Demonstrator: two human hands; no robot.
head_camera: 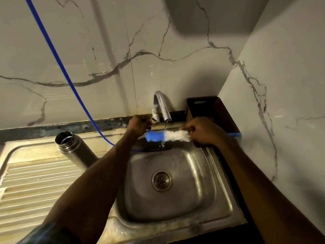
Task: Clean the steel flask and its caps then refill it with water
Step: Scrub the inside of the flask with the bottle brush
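Steel sink filling the near view — round drain lying at the middle of the basin, ribbed drainboard running off to the left edge. Both forearms reaching in from the near edge, crossing over the basin toward its far rim.

Steel flask standing uncapped on the drainboard near its far right corner, beside the basin's left rim, mouth open and turned up. No caps showing anywhere.

Left hand curling round the tap handle at the sink's far edge, fingers wrapped on it. Right hand gripping the bottle brush by its stem, fingers closed round it just right of the white bristles. Brush lying level over the far rim of the basin, blue bristles at the left tip, white bristles toward the hand, blue handle end sticking out past the wrist at the right.

Thin stream of water dropping from the curved tap spout onto the brush where blue meets white, splashing below it.

Dark slotted basket sitting in the far right corner behind the right hand. Blue hose slanting down the marble wall — passing behind the left forearm and ending at the basin's far rim.
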